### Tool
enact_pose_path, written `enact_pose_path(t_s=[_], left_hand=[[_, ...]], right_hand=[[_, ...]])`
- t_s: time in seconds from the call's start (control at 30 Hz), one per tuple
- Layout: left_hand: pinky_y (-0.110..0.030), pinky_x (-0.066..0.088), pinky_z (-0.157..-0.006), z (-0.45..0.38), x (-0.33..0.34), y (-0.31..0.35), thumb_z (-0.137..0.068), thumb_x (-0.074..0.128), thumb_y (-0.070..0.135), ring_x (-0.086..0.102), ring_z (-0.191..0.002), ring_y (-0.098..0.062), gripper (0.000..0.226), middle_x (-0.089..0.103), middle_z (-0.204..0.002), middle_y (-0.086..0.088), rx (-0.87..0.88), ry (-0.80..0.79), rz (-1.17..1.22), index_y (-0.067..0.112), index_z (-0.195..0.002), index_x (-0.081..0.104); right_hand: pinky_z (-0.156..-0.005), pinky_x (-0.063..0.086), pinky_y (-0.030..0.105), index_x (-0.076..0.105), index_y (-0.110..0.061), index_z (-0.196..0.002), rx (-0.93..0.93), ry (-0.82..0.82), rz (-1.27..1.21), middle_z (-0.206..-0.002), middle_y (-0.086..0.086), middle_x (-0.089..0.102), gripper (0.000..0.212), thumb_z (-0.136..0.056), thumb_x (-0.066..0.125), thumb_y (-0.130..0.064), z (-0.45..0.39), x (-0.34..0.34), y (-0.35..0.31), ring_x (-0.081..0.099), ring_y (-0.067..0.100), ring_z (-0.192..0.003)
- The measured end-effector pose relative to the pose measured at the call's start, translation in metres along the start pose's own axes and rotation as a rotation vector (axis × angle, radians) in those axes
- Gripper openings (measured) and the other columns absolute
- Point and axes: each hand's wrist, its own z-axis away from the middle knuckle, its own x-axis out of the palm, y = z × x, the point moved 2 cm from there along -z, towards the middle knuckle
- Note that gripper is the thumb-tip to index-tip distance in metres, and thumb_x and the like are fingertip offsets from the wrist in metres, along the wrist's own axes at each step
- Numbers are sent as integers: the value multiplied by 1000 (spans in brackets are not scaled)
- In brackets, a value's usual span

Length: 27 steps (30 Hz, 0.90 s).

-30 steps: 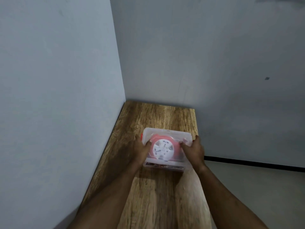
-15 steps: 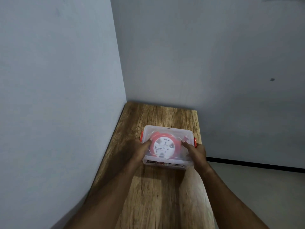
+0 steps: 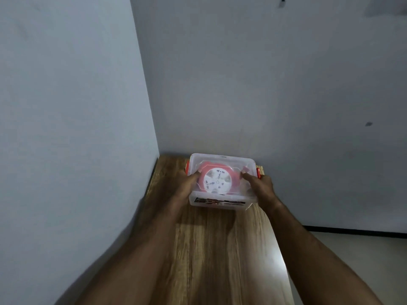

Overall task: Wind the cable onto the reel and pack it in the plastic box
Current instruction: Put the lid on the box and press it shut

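The clear plastic box (image 3: 222, 194) sits at the far end of the wooden bench (image 3: 220, 249), close to the corner where two grey walls (image 3: 264, 84) meet. Its transparent lid is on, with an orange latch (image 3: 258, 172) at each short side. Inside lies the reel (image 3: 217, 180), flat on its side: a white hub with a red rim showing through the lid.

The box lies between the two hands. The left hand (image 3: 187, 186) grips the box's left side, its thumb laid over the lid's edge and its fingers down the left wall. The right hand (image 3: 262, 187) holds the right side in the same way, thumb resting on the lid near the right latch, fingers curled round the wall below. Both forearms reach forward along the bench from the near edge. A printed label (image 3: 219, 201) runs across the near wall of the box, too blurred to read. To the right of the bench, a pale floor (image 3: 363, 260) meets a dark skirting strip.
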Motion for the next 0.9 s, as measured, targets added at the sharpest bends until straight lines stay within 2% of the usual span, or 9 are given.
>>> enact_pose_path(t_s=[0.17,0.37,0.5,0.57,0.63,0.7,0.77,0.83,0.9], left_hand=[[-20,49,-61,-45,13,7,-94,69,37,66,-94,-20,46,68,-117,-6,-38,-6,32,8,-128,58],[-20,53,-59,-76,22,0,-93,72,35,70,-79,-12,28,71,-95,3,-14,2,65,15,-109,63],[-33,63,-74,-90,25,-8,-89,74,42,74,-84,-18,34,75,-98,1,-9,14,80,16,-109,66],[-34,64,-74,-94,25,-12,-88,74,47,75,-83,-17,36,76,-100,2,-3,23,62,18,-109,67],[-28,62,-67,-93,25,-9,-90,71,45,74,-81,-16,34,76,-101,1,-7,6,53,17,-109,66],[-22,56,-61,-93,27,-5,-94,69,39,71,-81,-14,29,74,-103,-1,-35,-16,69,15,-110,64],[-22,53,-62,-91,24,1,-94,67,43,69,-83,-15,34,72,-107,-2,-96,-11,92,16,-113,60],[-26,58,-67,-91,11,7,-88,64,62,69,-89,-18,56,71,-115,-4,-13,208,-172,18,-122,55],[-32,60,-80,-83,5,12,-85,68,62,66,-103,-23,67,65,-126,-6,296,493,-577,19,-131,47]], right_hand=[[-78,64,45,71,-13,-114,-9,4,19,-102,7,76,44,-83,81,-42,-43,11,-5,76,26,-88],[-80,63,48,71,-11,-116,34,-7,27,-105,8,76,49,-82,81,-45,-81,22,8,75,27,-90],[-81,63,48,71,-10,-117,39,0,38,-104,7,77,54,-80,82,-48,-92,27,12,75,27,-90],[-81,63,48,71,-10,-117,31,7,46,-102,7,77,53,-81,81,-48,-96,28,14,75,27,-89],[-80,63,47,70,-11,-118,22,2,61,-102,6,77,55,-81,79,-52,-98,27,16,75,26,-88],[-80,63,45,67,-12,-123,36,-7,92,-106,4,75,68,-78,77,-62,-97,27,12,75,26,-92],[-85,60,39,54,-9,-135,15,52,247,-119,4,67,87,-77,72,-71,-93,28,2,69,28,-109],[-98,51,41,35,-5,-148,-165,229,566,-141,15,49,88,-88,65,-62,-82,29,-8,50,33,-131],[-111,39,48,29,-7,-153,-472,327,814,-156,19,34,79,-97,54,-56,-62,38,-18,33,35,-143]])
